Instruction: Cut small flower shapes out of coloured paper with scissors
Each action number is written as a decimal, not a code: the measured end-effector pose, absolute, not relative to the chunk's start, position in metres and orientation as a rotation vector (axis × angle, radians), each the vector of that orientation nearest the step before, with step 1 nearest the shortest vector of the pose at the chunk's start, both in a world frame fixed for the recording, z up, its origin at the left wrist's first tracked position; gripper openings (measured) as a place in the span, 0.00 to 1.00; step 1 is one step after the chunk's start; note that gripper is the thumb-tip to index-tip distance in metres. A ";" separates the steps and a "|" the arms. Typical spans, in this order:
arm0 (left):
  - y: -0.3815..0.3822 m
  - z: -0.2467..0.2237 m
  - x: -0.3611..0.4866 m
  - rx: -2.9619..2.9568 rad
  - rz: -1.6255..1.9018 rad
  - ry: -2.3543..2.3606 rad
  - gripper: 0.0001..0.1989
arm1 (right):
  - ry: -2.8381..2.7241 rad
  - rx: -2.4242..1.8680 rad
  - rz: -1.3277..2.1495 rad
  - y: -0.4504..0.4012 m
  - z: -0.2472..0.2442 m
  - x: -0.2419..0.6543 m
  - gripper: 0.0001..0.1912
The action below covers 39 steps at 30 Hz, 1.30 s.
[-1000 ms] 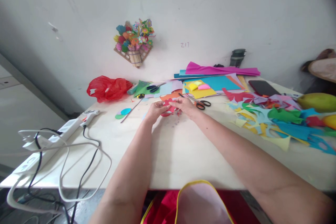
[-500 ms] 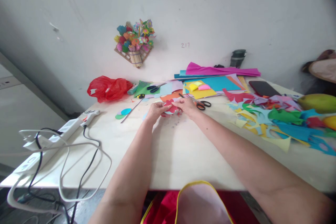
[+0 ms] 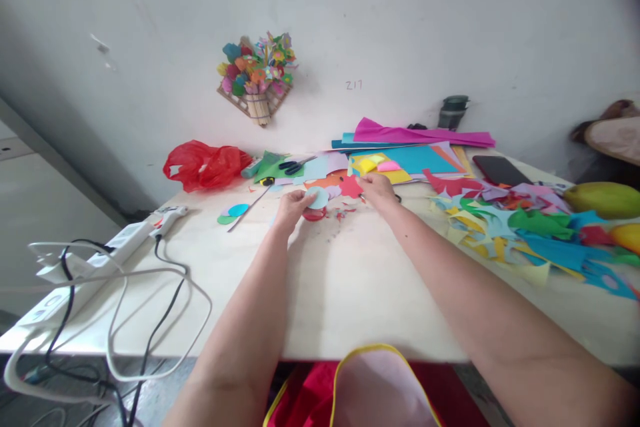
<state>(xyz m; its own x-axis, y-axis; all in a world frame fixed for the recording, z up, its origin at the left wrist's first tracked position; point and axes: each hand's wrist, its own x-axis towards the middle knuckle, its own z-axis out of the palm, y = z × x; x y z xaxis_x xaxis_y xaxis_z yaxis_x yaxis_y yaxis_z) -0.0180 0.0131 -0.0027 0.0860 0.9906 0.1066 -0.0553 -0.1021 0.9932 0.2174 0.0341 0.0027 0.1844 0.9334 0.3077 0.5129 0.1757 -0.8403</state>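
Note:
Between the thumb and fingers of my left hand is a pale blue paper circle. My right hand pinches the edge of a red paper flower shape, held apart from the circle. A red paper piece lies below the pale circle, partly covered by it. Small red scraps are scattered on the table between my hands. Orange paper lies just behind them. Scissors under my right hand are mostly hidden.
Blue and green paper circles lie to the left. A power strip with tangled cables runs along the left edge. Colored scraps, a phone and a mango are on the right. Dark-handled scissors lie behind.
My hands have moved apart. The red flower shape has gone right with my right hand, uncovering the pale blue circle in my left hand.

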 end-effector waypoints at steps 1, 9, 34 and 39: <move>0.014 -0.003 -0.018 1.288 1.259 1.053 0.26 | -1.444 -1.560 0.471 0.034 0.004 0.223 0.13; 0.017 -0.007 -0.018 1.286 1.338 1.028 0.31 | -1.652 -2.058 0.237 0.027 0.015 0.233 0.12; 0.023 0.005 -0.064 0.932 1.917 1.127 0.31 | -2.353 -1.367 0.166 -0.017 0.001 0.131 0.18; 0.022 0.002 -0.066 0.779 1.979 1.208 0.26 | -2.552 -1.211 0.124 -0.019 0.009 0.106 0.21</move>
<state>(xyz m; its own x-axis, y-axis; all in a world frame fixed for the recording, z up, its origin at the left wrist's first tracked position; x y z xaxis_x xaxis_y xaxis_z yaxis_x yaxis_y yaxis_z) -0.0658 0.0222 0.0018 -0.5882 0.7967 0.1391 -0.2406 -0.3366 0.9104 0.1063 -0.0187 0.0092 -0.5930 0.7679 0.2423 0.7407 0.6382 -0.2100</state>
